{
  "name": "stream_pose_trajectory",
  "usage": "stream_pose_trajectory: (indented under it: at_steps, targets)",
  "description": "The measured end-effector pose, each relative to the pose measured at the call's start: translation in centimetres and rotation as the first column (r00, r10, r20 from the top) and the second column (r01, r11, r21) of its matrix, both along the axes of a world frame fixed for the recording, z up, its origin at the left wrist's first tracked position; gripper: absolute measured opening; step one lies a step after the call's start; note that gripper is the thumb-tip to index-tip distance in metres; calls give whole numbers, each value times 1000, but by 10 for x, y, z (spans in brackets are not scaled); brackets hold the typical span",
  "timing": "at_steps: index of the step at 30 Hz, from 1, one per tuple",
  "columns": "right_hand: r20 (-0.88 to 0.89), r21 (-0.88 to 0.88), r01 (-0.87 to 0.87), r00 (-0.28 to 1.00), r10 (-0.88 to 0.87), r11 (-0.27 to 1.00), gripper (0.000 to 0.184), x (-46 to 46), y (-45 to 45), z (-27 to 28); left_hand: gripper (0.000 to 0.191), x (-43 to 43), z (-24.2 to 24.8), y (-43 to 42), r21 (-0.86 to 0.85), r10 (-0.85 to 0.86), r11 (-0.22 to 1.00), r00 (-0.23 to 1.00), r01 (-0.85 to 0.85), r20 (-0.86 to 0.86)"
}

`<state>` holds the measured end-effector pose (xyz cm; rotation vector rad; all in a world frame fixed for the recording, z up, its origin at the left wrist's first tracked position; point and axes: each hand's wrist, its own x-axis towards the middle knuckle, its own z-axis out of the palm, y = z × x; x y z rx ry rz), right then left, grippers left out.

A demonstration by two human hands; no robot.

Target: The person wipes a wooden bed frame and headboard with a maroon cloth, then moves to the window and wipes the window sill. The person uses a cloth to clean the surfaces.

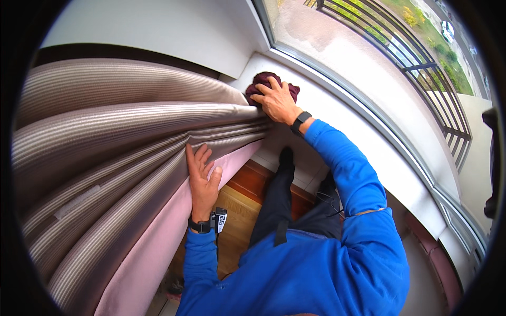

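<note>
My right hand (pixel 278 102) presses down on a crumpled dark maroon cloth (pixel 265 79) at the inner corner of a white windowsill (pixel 316 106), its fingers spread over the fabric. Beside it, a striped beige-brown curtain (pixel 130 118) with a pink lining (pixel 158 237) reaches the sill's edge. My left hand (pixel 203 177) lies flat against the curtain folds, fingers apart, not gripping them. Each wrist wears a black strap, and a small device sits on the left one.
A window frame (pixel 355 106) runs along the sill, with a metal railing (pixel 411 67) outside. A white panel (pixel 158 27) stands at upper left. Below are a wooden floor (pixel 237 237), a reddish-brown wooden strip (pixel 247 179) and pale tiles. Another pink curtain (pixel 438 264) hangs at lower right.
</note>
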<state>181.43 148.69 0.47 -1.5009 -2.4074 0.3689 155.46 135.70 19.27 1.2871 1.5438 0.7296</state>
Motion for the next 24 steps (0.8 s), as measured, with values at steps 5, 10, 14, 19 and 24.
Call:
stream_pose_trajectory:
  at_steps: [5,10,14,19,24]
  targets:
    - [-115,-135,198,970,-214,971,39,34,-20,12,94,-3,-3,-2,-6,9,1000,1000,-9,8]
    - [-288,212,392,900,-326,895,36,33,14,14,94,-10,-8,-6,23,7,1000,1000,-7,10]
    - [-133,205,429,903,-410,880,27,64,-2,-2,91,-5,-11,0,46,-23,999,999,22,35]
    - [-149,203,617,787,-599,760,31,151,-135,-1,86,3,-4,-4,55,-60,997,998,62,-31]
    - [1,29,761,648,-762,648,38,218,-228,39,87,9,-10,6,92,40,995,991,-28,-129]
